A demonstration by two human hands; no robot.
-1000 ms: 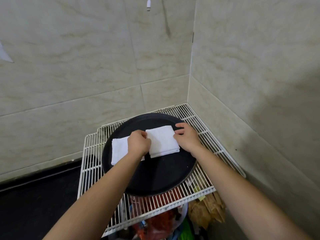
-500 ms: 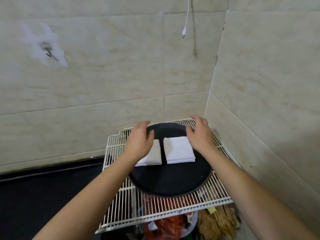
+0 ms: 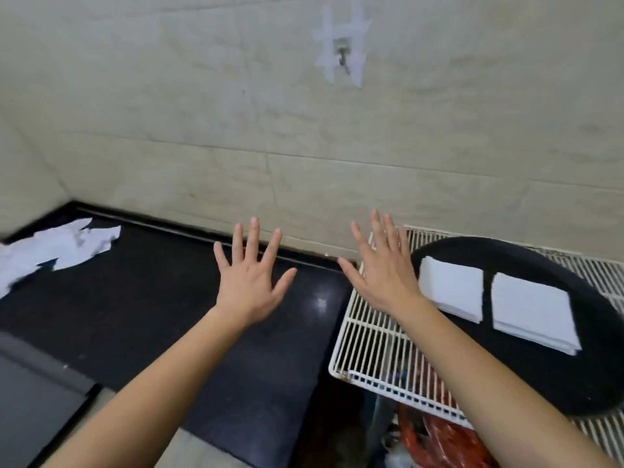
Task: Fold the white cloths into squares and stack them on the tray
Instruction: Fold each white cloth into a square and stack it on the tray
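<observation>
White squares first: I count two folded cloths, the left one (image 3: 450, 288) and the right one (image 3: 533, 309), lying side by side on the black tray (image 3: 591, 383) with a narrow gap between them, not one on top of the other. Each shows layered edges, so I read them as finished folds parked out of the working area.

The tray sits on a white wire rack (image 3: 368, 339) at the right, which leaves the dark counter (image 3: 152, 315) as the flat folding surface, sensible to my eye.

Both hands are spread wide, fingers straight and fanned, holding nothing and well apart from each other. The left hand (image 3: 248, 278) hovers over the counter. The right hand (image 3: 381, 271) hangs over the rack's near-left corner, just beside the tray.

The loose cloths (image 3: 57, 248) lie crumpled at the far left of the counter by the wall, well apart from either hand. I judge the next reach goes that way, along the counter.

For obstacles, I note the rack's rim between counter and tray, which any carried cloth must cross. A red bag (image 3: 449, 440) is stuffed under the rack, a grey panel (image 3: 33, 400) sits lower left, and a taped hook (image 3: 342, 59) is high on the wall, clear of the work.
</observation>
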